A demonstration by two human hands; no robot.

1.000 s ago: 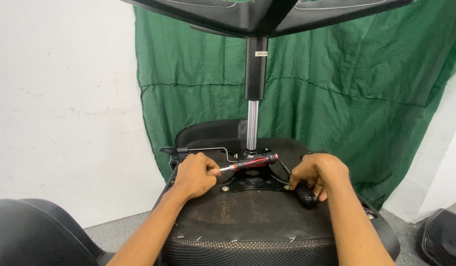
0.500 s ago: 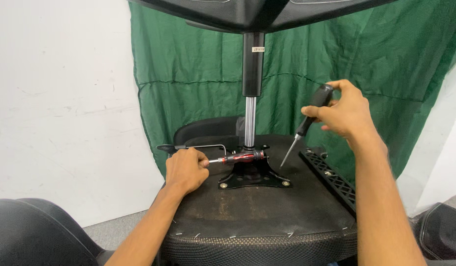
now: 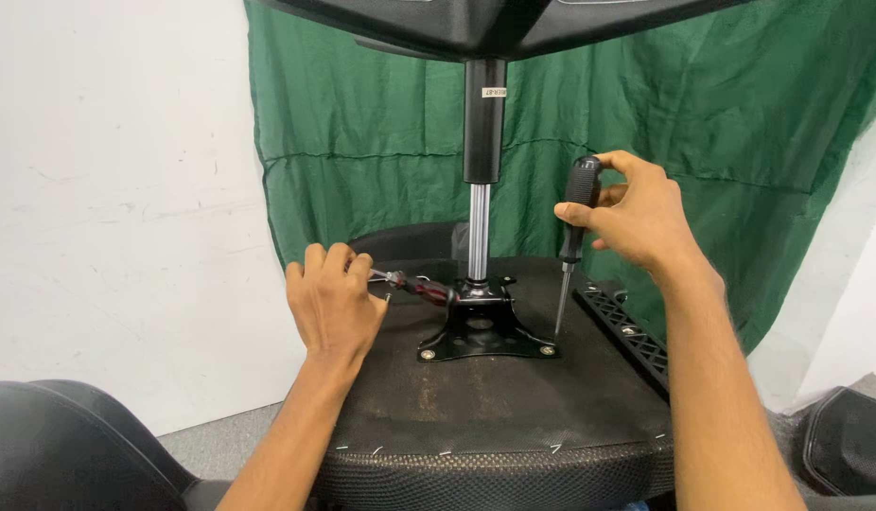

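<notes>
Right hand (image 3: 637, 213): you are gripping a black-handled screwdriver (image 3: 572, 237) upright, fingers and thumb wrapped round the upper handle, its tip pointing down just beside the right front corner of the black mounting plate (image 3: 481, 331), near a screw head (image 3: 548, 350); whether tip and screw are touching cannot be told.

Left hand (image 3: 332, 308): you are resting it on the left part of the seat underside (image 3: 495, 397), fingers curled over the metal end of a red-and-black tool (image 3: 419, 287) that is lying level, its handle reaching toward the plate.

Surface: an upturned chair seat is serving as the work surface, dark, worn and dusty, with a mesh fabric edge (image 3: 485, 473) running along the near rim.

Centre: the plate is sitting mid-seat, and a chrome and black gas column (image 3: 480, 180) is rising from it to the black chair base (image 3: 495, 24) overhead.

Right edge: a black ribbed bracket (image 3: 632, 336) is lying along the seat's right side, close behind your right forearm.

Room: a green cloth (image 3: 381, 142) is hanging behind; a white wall (image 3: 107, 189) is standing at left. Another black cushion (image 3: 60, 445) is showing at lower left, a black object (image 3: 849, 440) at lower right.
</notes>
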